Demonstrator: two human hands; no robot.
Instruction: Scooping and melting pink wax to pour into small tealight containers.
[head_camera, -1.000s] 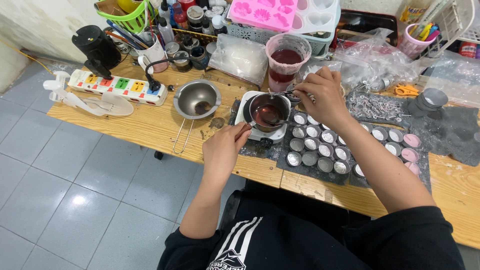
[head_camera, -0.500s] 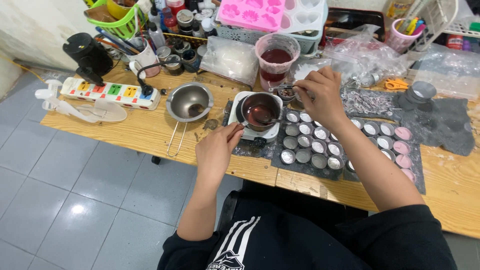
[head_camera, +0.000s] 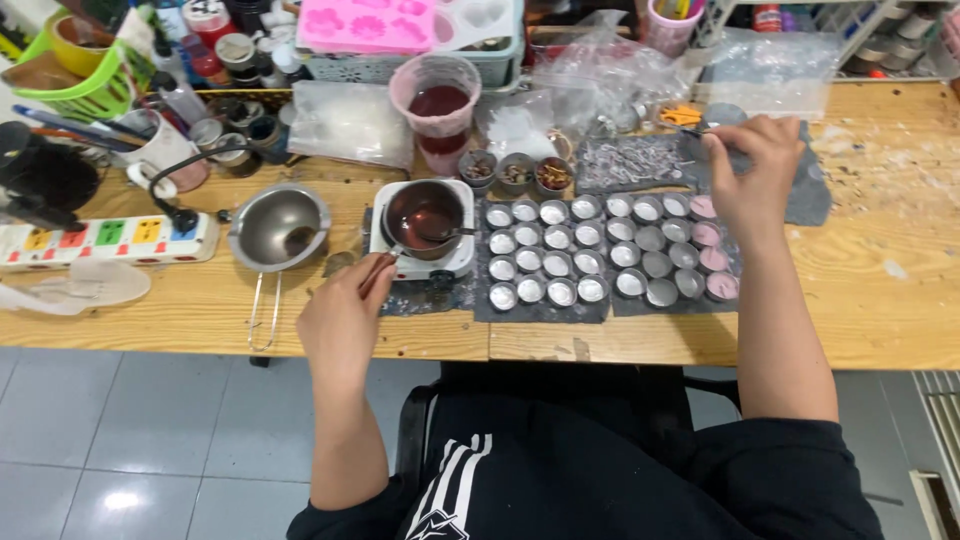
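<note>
Matt wooden table, shiny metal cups on it, glossy metal pot beside them, crinkly clear plastic bags behind.

A single camera, worn on the person's head, looks steeply down and forward over the wooden desk. It sits close above the work: the person's dark-clothed lap fills the bottom edge, both forearms run up into the middle, and the cluttered far side of the desk meets the top edge. Grey floor tiles show at lower left. No second view shares the scene.
</note>
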